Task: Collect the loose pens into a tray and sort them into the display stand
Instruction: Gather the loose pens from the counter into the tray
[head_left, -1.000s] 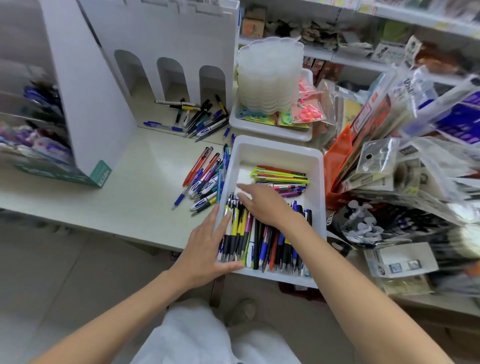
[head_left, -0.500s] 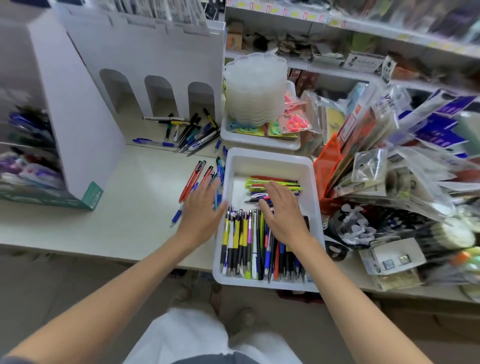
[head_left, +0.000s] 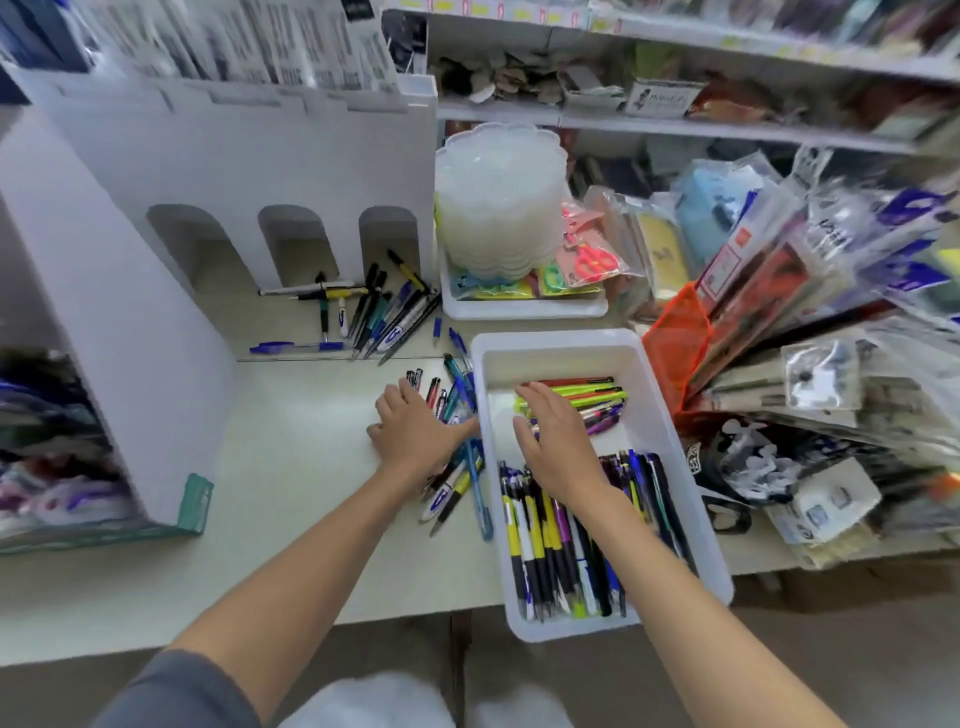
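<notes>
A white tray (head_left: 675, 415) sits on the counter, holding a row of pens (head_left: 561, 545) at its near end and a bunch of neon pens (head_left: 582, 397) at its far end. My right hand (head_left: 556, 441) lies flat inside the tray, fingers spread over the neon pens. My left hand (head_left: 415, 428) rests palm down on a loose pile of pens (head_left: 457, 467) just left of the tray. Another loose group of pens (head_left: 374, 312) lies by the arches of the white display stand (head_left: 249, 156).
A second white tray (head_left: 519, 309) behind holds a stack of clear plastic dishes (head_left: 498, 202) and packaged scissors. Piles of bagged stationery (head_left: 805, 312) crowd the tray's right side. Shelves run along the back. The counter's front edge is near me.
My left hand left the tray's near rim and moved onto the loose pens beside it. My right hand slid from the near pens up to the neon pens.
</notes>
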